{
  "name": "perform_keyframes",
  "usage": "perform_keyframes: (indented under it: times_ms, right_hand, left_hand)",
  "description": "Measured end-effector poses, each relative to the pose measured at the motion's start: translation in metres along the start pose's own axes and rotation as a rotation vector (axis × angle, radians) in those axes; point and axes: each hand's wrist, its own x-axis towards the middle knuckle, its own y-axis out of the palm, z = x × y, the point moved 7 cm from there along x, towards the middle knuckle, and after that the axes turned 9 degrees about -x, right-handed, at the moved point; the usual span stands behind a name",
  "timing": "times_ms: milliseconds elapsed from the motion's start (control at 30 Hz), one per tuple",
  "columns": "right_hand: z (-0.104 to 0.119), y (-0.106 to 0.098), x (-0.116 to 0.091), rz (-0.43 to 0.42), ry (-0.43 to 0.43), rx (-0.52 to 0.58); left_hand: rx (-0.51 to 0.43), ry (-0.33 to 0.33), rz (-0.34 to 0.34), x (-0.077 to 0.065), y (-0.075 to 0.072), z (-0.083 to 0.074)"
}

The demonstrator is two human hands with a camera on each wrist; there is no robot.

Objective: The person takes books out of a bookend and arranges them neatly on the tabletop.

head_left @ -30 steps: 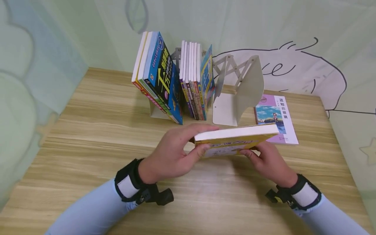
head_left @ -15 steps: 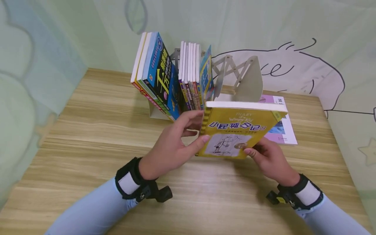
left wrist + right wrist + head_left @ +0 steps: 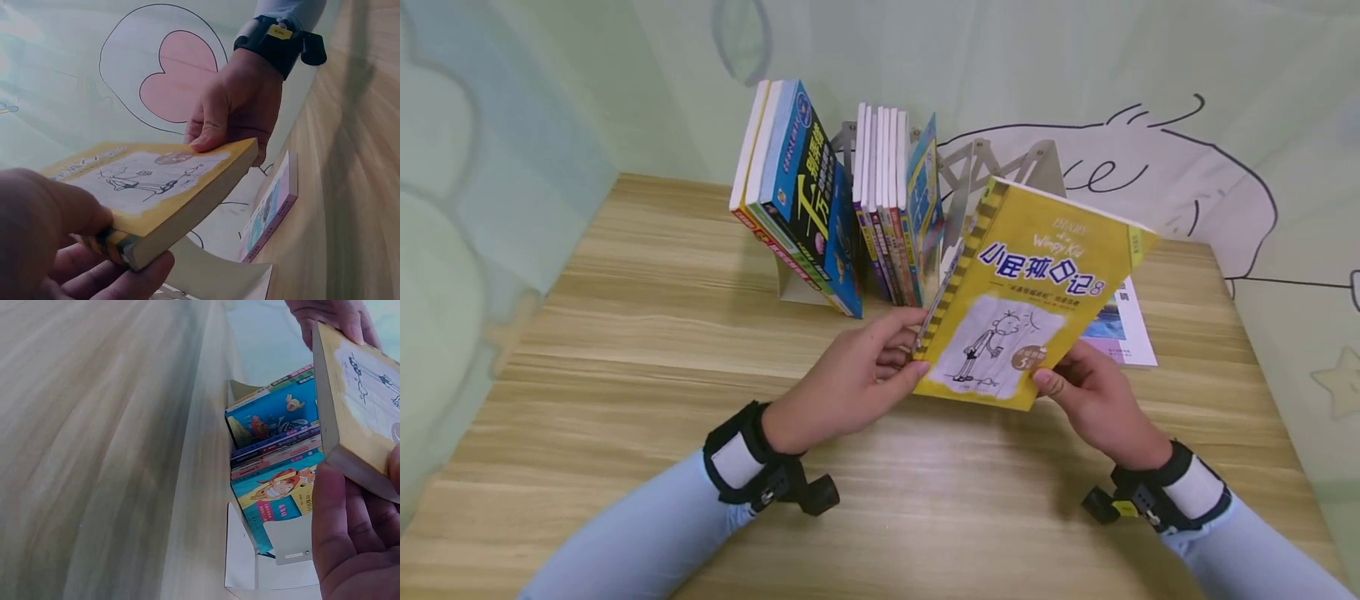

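Observation:
A yellow book [image 3: 1037,275] with a cartoon boy on its cover is held up above the table, its front cover facing the head camera. My left hand [image 3: 857,375] grips its lower left corner at the spine, thumb on the cover and fingers behind. At the lower right edge, my right hand [image 3: 1097,400] pinches the book, thumb in front. The left wrist view shows the book [image 3: 162,181] from below, its page edges visible. Behind the book stands a beige metal book rack [image 3: 1045,158], partly hidden by it.
Thick books [image 3: 805,200] lean in the rack's left section, and several thin books [image 3: 887,208] stand in the middle one. A purple and white book [image 3: 1131,325] lies flat on the wooden table [image 3: 647,350] to the right, partly covered from view.
The yellow book has tipped from nearly flat to upright, its top edge rising and its cover turning into view. It now slants to the right. Both hands keep hold of it.

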Motion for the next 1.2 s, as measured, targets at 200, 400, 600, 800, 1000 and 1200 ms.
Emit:
perform_keyframes:
  times_ms: [200,400,600,800,1000,1200]
  right_hand:
    - [-0.002,-0.004,0.001,-0.047,0.075,0.027]
    - [-0.001,-0.01,0.001,-0.117,0.085,0.133]
    - [0.001,-0.016,0.0,-0.175,0.017,0.196]
    - [-0.004,-0.032,0.001,-0.254,-0.024,0.198]
    - [-0.017,-0.056,-0.003,-0.301,0.021,0.252]
    - [-0.025,-0.082,-0.006,-0.389,-0.006,0.327]
  left_hand:
    - [-0.02,0.041,-0.021,-0.002,0.003,0.0]
    - [-0.069,0.05,-0.006,-0.003,0.007,-0.001]
    - [-0.026,0.0,0.03,-0.003,0.015,0.004]
    - [0.053,-0.039,0.09,-0.002,0.018,0.006]
    - [0.108,-0.05,0.096,-0.004,0.015,0.008]
    - [0.135,-0.054,0.11,-0.006,0.012,0.011]
